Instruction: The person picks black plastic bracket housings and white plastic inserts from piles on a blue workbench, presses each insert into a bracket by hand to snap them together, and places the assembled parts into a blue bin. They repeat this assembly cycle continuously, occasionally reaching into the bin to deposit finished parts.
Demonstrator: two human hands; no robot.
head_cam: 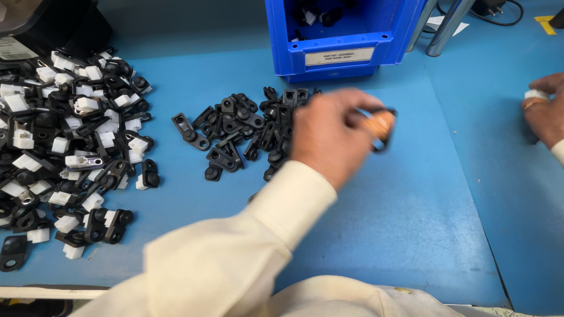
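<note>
My left hand [329,138] reaches across the blue table, fingers closed on a small black plastic part [383,130] that is blurred by motion. Just left of this hand lies a loose pile of the same black parts [238,129]. My right hand [545,111] sits at the right edge of the view, partly cut off, pinching a small white piece [536,94] between its fingertips. The two hands are well apart.
A large heap of black parts fitted with white pieces [70,147] covers the left of the blue table [411,223]. A blue bin [341,41] holding a few parts stands at the back centre. Metal legs [446,26] and a cable [499,12] are at the back right.
</note>
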